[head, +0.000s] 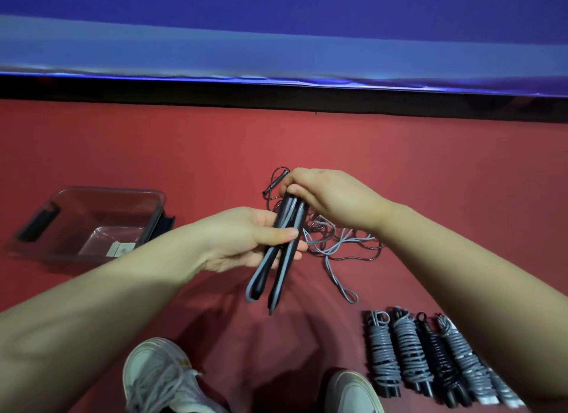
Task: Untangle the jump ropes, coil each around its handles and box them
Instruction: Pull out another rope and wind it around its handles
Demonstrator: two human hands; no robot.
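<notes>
My left hand (246,240) grips a pair of black and grey jump rope handles (278,259) around their middle, held side by side and pointing down toward me. My right hand (325,197) pinches their upper ends from above. Behind the hands a tangle of grey and black rope (338,243) lies on the red floor, with one loose black handle (275,182) poking out at the far side. Several coiled ropes (430,357) lie in a row at the lower right. A clear plastic box (92,222) sits on the floor to the left.
My two grey shoes (159,379) are at the bottom of the view. A black strip and a blue wall (276,44) bound the red floor (153,151) at the far side.
</notes>
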